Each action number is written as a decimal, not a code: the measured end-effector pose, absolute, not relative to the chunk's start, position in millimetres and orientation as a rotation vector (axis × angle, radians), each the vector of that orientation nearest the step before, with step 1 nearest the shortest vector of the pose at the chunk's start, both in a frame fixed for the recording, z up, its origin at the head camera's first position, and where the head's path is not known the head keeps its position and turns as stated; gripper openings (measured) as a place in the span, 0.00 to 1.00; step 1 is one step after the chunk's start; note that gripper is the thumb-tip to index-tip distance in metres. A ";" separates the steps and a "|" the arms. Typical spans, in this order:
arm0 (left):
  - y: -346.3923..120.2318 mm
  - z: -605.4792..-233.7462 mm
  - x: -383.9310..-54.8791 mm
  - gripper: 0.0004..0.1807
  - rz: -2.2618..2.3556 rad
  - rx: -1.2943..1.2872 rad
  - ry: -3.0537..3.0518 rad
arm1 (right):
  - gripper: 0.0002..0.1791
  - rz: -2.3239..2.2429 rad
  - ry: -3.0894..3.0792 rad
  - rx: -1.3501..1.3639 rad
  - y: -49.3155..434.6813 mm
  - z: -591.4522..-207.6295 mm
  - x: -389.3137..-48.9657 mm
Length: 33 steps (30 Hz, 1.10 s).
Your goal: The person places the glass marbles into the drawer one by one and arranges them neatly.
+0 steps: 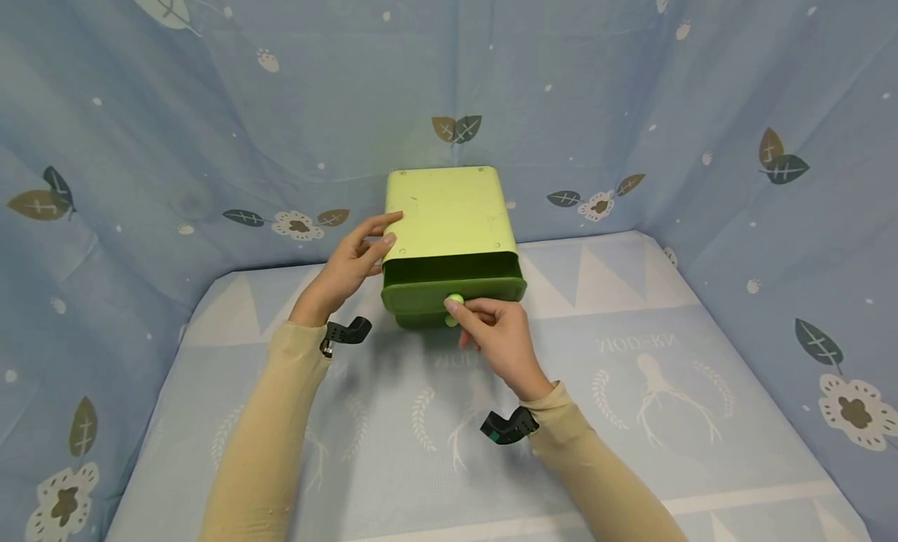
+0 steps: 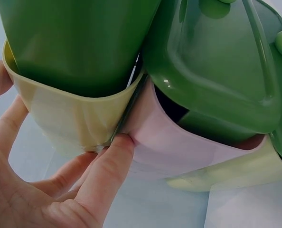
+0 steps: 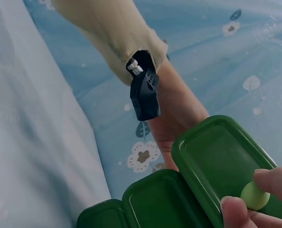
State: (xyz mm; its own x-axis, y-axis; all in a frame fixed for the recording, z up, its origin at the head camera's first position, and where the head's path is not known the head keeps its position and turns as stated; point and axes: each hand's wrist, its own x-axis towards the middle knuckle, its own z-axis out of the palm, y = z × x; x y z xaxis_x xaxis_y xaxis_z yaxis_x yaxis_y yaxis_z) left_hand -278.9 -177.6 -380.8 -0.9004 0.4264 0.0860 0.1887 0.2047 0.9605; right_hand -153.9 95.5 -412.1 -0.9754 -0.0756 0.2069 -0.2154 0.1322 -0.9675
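Note:
A small stacked drawer unit with a pale yellow-green top stands against the back curtain. Its top drawer, dark green, is pulled partly out, so a dark gap shows behind its front. My right hand pinches the round light-green knob of that drawer between thumb and fingers. My left hand rests against the unit's left side, with its fingertips at the top edge. In the left wrist view its fingers touch the yellow shell and the pink shell near their seam.
Lower green drawer fronts sit beneath the top one. The unit stands on a table covered with a patterned pale-blue cloth. Blue leaf-print curtains enclose the back and sides. A black wrist mount is strapped at each sleeve.

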 end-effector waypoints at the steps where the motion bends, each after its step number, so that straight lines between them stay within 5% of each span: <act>1: -177.6 -380.9 -278.9 0.28 1.769 0.590 2.276 | 0.18 1.986 -2.277 0.290 95.2 -412.1 -155.7; 12: -177.7 -382.2 -279.1 0.28 1.772 0.581 2.278 | 0.25 2.094 -2.221 0.243 91.5 -414.1 -174.3; 33: -177.2 -381.5 -280.3 0.28 1.786 0.590 2.280 | 0.23 2.116 -2.180 0.200 86.5 -410.7 -194.4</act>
State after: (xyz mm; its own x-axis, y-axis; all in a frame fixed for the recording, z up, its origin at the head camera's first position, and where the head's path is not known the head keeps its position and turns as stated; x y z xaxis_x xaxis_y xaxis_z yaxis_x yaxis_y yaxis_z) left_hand -280.3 -177.2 -381.5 -0.9037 0.4171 0.0970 0.1939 0.1966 0.9611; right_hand -194.4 86.5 -410.7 -0.9867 -0.0268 0.1602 -0.1609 0.0276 -0.9866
